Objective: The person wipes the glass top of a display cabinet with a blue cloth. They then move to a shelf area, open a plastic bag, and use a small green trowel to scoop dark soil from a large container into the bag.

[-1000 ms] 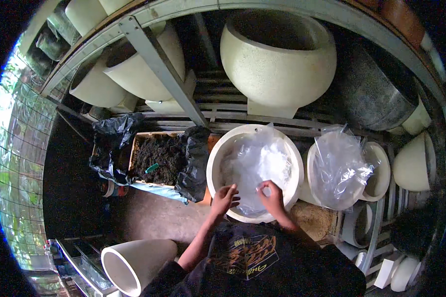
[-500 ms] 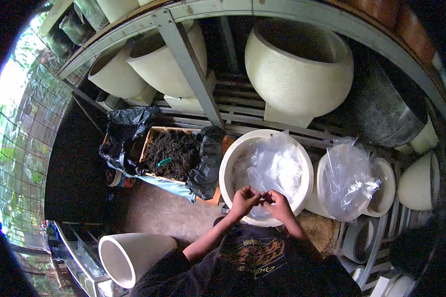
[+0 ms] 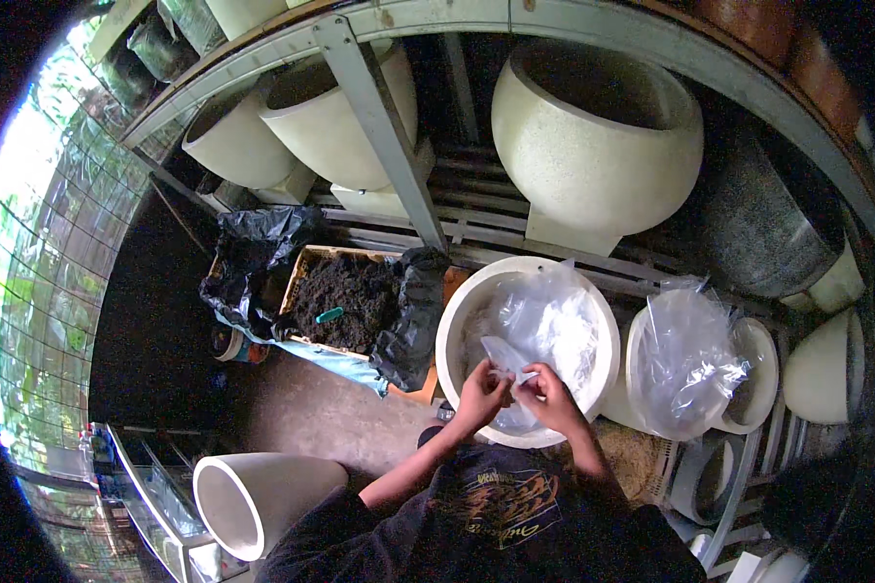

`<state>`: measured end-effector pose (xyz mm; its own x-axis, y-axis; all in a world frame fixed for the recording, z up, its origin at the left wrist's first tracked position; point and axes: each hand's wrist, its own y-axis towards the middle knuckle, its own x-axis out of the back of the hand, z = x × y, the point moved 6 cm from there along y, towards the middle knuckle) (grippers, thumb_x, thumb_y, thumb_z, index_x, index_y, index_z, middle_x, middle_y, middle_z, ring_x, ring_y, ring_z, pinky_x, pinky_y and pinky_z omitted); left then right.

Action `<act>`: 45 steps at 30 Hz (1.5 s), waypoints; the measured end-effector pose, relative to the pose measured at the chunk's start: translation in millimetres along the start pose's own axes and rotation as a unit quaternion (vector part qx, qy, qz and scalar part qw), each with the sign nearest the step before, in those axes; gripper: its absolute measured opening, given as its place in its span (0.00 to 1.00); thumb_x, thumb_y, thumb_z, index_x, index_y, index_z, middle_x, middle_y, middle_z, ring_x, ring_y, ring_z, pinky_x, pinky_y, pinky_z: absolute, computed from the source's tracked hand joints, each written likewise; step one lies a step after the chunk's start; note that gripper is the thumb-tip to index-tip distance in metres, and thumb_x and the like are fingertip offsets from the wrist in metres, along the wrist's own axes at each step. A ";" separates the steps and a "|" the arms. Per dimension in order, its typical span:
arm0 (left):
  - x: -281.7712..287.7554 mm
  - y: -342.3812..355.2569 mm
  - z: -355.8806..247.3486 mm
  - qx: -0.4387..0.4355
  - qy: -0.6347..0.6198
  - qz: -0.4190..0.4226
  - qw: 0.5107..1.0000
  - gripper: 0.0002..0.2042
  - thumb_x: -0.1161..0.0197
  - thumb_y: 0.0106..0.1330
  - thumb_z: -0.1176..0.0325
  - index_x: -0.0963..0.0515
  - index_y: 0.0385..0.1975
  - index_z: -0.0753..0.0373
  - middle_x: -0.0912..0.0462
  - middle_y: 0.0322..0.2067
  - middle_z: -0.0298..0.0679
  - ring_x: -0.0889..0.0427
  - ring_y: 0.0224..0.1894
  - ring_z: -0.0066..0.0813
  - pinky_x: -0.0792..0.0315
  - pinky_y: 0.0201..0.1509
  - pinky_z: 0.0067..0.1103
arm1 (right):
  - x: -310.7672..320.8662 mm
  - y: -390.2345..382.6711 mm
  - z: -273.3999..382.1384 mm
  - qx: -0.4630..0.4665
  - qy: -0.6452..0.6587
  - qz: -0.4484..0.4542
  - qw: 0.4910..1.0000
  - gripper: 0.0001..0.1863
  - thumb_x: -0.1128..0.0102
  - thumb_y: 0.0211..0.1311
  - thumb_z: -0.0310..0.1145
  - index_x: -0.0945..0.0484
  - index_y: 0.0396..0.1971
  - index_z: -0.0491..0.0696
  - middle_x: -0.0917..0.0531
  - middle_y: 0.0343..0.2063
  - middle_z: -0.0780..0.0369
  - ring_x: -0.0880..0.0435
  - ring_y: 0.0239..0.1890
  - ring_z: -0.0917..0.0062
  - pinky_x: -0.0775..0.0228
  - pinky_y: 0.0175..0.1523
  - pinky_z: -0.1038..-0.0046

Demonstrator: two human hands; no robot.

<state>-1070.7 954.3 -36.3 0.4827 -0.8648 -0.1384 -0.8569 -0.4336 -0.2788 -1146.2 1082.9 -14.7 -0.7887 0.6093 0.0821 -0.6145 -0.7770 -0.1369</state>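
A clear plastic bag [image 3: 501, 354] is pinched between the fingers of my left hand [image 3: 483, 396] and my right hand [image 3: 549, 396]. Its upper part stands up beyond the left fingertips, and both hands are closed on its edge, close together. They are over the near part of a round cream pot [image 3: 447, 340] with a wide rim. More clear plastic bags [image 3: 566, 316] lie loosely in that pot. Just right of it, a bundle of clear plastic bags [image 3: 690, 355] rests over the mouths of other pale pots [image 3: 763, 379].
To the left, a crate of dark soil [image 3: 355, 291] lined with black plastic holds a green-handled tool [image 3: 330, 315]. A cream planter [image 3: 253, 500] lies on its side nearer me. Behind stands a metal rack [image 3: 384, 136] with large bowl planters [image 3: 598, 146].
A sheet of the plastic bag now shows upright above my fingers, where little of it was visible before. My hands have drawn slightly apart. The whole view has shifted slightly.
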 end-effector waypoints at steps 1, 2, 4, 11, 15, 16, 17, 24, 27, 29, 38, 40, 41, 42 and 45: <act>-1.3 -0.2 6.1 -0.021 -0.001 0.006 1.000 0.12 0.38 0.69 0.66 0.33 0.41 0.66 0.21 0.26 0.36 0.23 0.24 0.20 0.28 0.25 0.20 | -6.0 -0.2 6.9 0.036 -0.001 0.021 0.999 0.20 0.37 0.65 0.31 0.34 0.52 0.44 0.20 0.30 0.64 0.20 0.34 0.82 0.28 0.41 0.77; -5.7 -0.7 4.2 -0.043 -0.003 0.014 0.999 0.12 0.38 0.69 0.66 0.32 0.40 0.66 0.20 0.27 0.37 0.22 0.25 0.20 0.28 0.25 0.20 | -9.1 -0.1 8.4 0.052 0.006 0.022 0.998 0.23 0.33 0.61 0.30 0.33 0.52 0.45 0.20 0.32 0.65 0.20 0.36 0.82 0.27 0.43 0.76; -8.4 -0.7 -0.2 -0.082 0.021 0.020 0.996 0.11 0.38 0.69 0.66 0.31 0.37 0.66 0.18 0.29 0.39 0.20 0.26 0.20 0.27 0.27 0.20 | -5.8 -2.1 9.0 0.036 0.005 0.002 0.999 0.24 0.31 0.57 0.29 0.32 0.51 0.45 0.20 0.30 0.65 0.20 0.34 0.81 0.27 0.43 0.75; -2.6 2.7 16.7 0.051 0.040 -0.020 0.998 0.10 0.37 0.67 0.67 0.31 0.33 0.65 0.22 0.25 0.36 0.23 0.23 0.21 0.28 0.26 0.20 | 30.2 -7.8 -10.2 -0.005 -0.038 -0.101 0.994 0.18 0.40 0.54 0.21 0.26 0.47 0.44 0.21 0.26 0.66 0.20 0.31 0.82 0.26 0.41 0.77; 16.3 11.0 21.9 -0.009 0.108 -0.084 0.990 0.07 0.40 0.61 0.75 0.32 0.33 0.65 0.28 0.23 0.33 0.30 0.23 0.19 0.33 0.28 0.18 | 57.5 -12.6 -4.0 -0.014 -0.078 -0.173 0.982 0.17 0.42 0.52 0.20 0.25 0.45 0.45 0.23 0.23 0.65 0.24 0.26 0.83 0.30 0.35 0.79; 23.6 14.1 27.9 -0.040 0.124 -0.096 0.987 0.07 0.41 0.60 0.77 0.32 0.34 0.65 0.30 0.24 0.33 0.32 0.23 0.19 0.34 0.29 0.18 | 59.9 -11.9 -5.0 0.006 -0.067 -0.178 0.982 0.17 0.42 0.52 0.20 0.25 0.44 0.46 0.25 0.21 0.66 0.26 0.24 0.83 0.33 0.32 0.79; 19.9 15.1 21.5 -0.054 0.145 -0.089 0.984 0.08 0.40 0.61 0.77 0.32 0.36 0.64 0.30 0.25 0.32 0.31 0.26 0.18 0.33 0.31 0.17 | 65.1 -13.0 -4.5 0.006 -0.068 -0.187 0.980 0.16 0.42 0.52 0.20 0.25 0.44 0.46 0.26 0.21 0.66 0.26 0.24 0.83 0.33 0.32 0.78; 7.2 3.7 -12.5 -0.068 0.145 -0.069 0.985 0.10 0.40 0.62 0.78 0.30 0.41 0.65 0.32 0.28 0.32 0.32 0.30 0.17 0.35 0.35 0.16 | 74.9 -15.2 9.6 0.006 -0.037 -0.220 0.975 0.14 0.43 0.55 0.20 0.24 0.42 0.46 0.29 0.20 0.68 0.30 0.24 0.85 0.36 0.31 0.80; 5.0 0.5 -21.2 -0.129 0.170 -0.079 0.974 0.10 0.39 0.64 0.75 0.32 0.42 0.66 0.28 0.28 0.35 0.30 0.28 0.17 0.34 0.31 0.17 | 72.4 -15.1 4.9 -0.001 -0.030 -0.205 0.978 0.13 0.43 0.56 0.20 0.25 0.43 0.46 0.29 0.19 0.68 0.31 0.23 0.86 0.37 0.30 0.79; 3.9 -2.0 -25.4 -0.158 0.181 -0.086 0.967 0.13 0.38 0.66 0.73 0.34 0.45 0.66 0.25 0.28 0.37 0.28 0.28 0.18 0.33 0.31 0.18 | 68.1 -13.9 6.6 0.008 -0.019 -0.202 0.979 0.13 0.43 0.57 0.21 0.25 0.43 0.46 0.28 0.19 0.68 0.31 0.22 0.86 0.38 0.30 0.79; 3.4 -27.7 -76.4 -0.089 0.233 -0.088 0.964 0.10 0.45 0.69 0.70 0.34 0.47 0.62 0.26 0.33 0.38 0.27 0.27 0.22 0.30 0.30 0.18 | 64.1 -8.3 43.9 0.018 -0.008 -0.161 0.987 0.11 0.44 0.61 0.21 0.27 0.43 0.45 0.27 0.19 0.68 0.28 0.22 0.87 0.36 0.30 0.81; 18.7 -20.1 -72.0 -0.203 0.234 -0.108 0.945 0.10 0.46 0.70 0.67 0.33 0.47 0.62 0.25 0.34 0.37 0.28 0.26 0.21 0.31 0.29 0.17 | 60.0 -2.9 50.4 0.030 0.009 -0.154 0.988 0.10 0.44 0.63 0.22 0.29 0.43 0.45 0.26 0.19 0.68 0.26 0.23 0.87 0.34 0.30 0.81; 22.1 -22.6 -74.5 -0.204 0.216 -0.095 0.950 0.11 0.47 0.70 0.69 0.32 0.49 0.63 0.24 0.36 0.38 0.27 0.27 0.21 0.31 0.29 0.17 | 58.0 -0.7 51.5 0.037 0.017 -0.153 0.987 0.09 0.44 0.63 0.23 0.30 0.43 0.45 0.25 0.19 0.67 0.26 0.24 0.87 0.33 0.31 0.81; 25.8 -25.1 -77.3 -0.205 0.199 -0.082 0.955 0.13 0.47 0.69 0.70 0.31 0.51 0.63 0.23 0.38 0.39 0.27 0.27 0.20 0.31 0.30 0.17 | 54.6 1.9 54.5 0.043 0.025 -0.152 0.987 0.09 0.44 0.64 0.23 0.32 0.42 0.45 0.25 0.19 0.67 0.25 0.24 0.87 0.33 0.31 0.82; 39.9 -38.5 -101.3 -0.198 0.236 -0.042 0.950 0.16 0.46 0.62 0.77 0.27 0.51 0.65 0.22 0.44 0.43 0.24 0.32 0.22 0.29 0.36 0.18 | 36.8 9.7 80.4 0.043 -0.013 -0.092 0.995 0.09 0.44 0.66 0.24 0.34 0.42 0.45 0.23 0.20 0.65 0.23 0.24 0.87 0.31 0.30 0.81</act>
<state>-1036.7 910.8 65.1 0.4967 -0.7999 0.3368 -0.8654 -0.4858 0.1225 -1182.8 1085.1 66.3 -0.6628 0.7386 0.1233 -0.7466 -0.6645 -0.0326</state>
